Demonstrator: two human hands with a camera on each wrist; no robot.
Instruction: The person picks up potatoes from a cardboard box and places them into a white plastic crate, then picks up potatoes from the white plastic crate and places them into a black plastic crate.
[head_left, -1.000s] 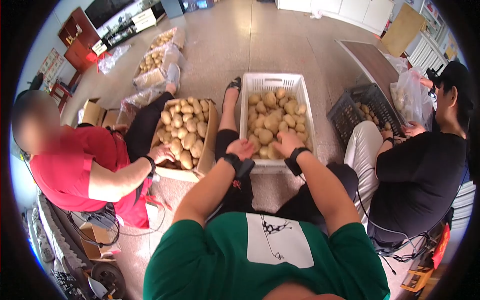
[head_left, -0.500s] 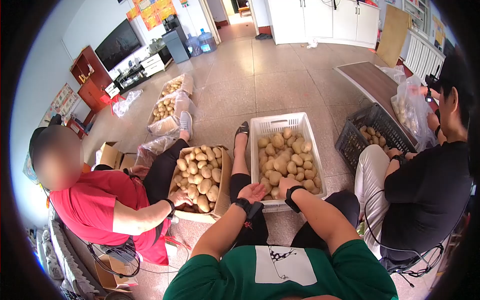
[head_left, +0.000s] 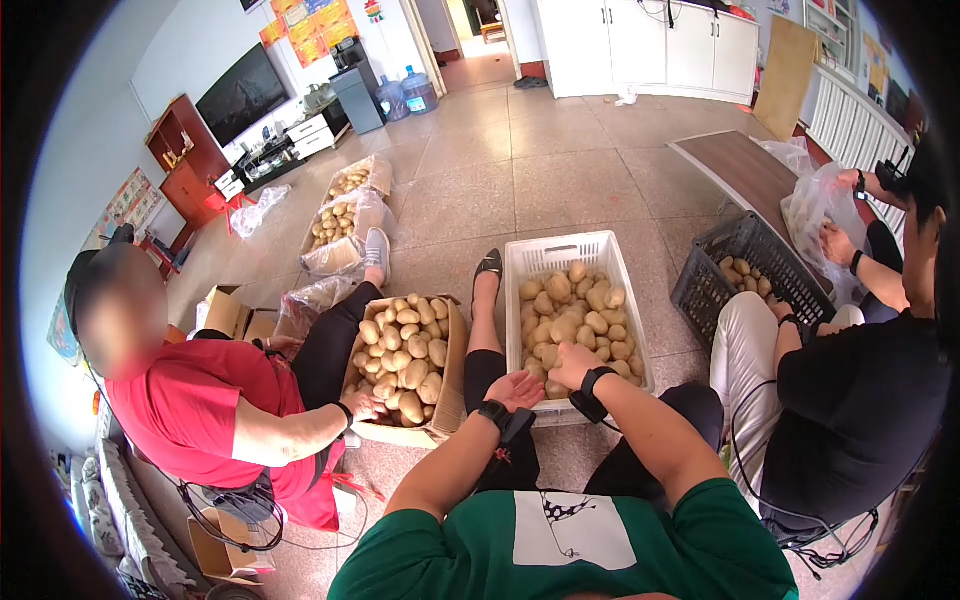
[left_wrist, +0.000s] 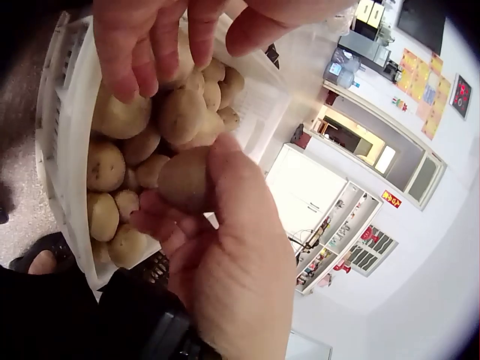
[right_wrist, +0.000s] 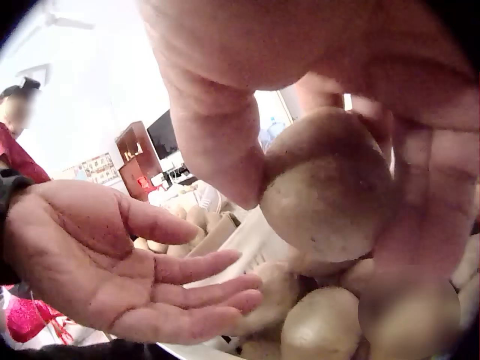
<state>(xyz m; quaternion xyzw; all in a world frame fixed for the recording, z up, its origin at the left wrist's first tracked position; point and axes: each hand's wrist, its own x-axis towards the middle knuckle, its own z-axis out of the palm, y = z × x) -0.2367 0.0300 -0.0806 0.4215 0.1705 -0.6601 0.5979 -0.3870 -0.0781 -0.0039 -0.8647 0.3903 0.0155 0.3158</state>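
A white plastic crate full of potatoes stands in front of the wearer. Over its near edge, the right hand holds a potato between thumb and fingers, seen also in the left wrist view, where that hand grips the potato above the others. Beside it the left hand is held palm up with its fingers spread and nothing on it; in the right wrist view this hand lies left of the held potato, apart from it.
Left, a person in red sits by a cardboard box of potatoes. Right, a person in black sits by a black crate and plastic bag. More potato boxes stand farther off.
The head view has tilted up, showing more of the room. My left palm has opened out more to view. The person in black has moved a hand at the plastic bag.
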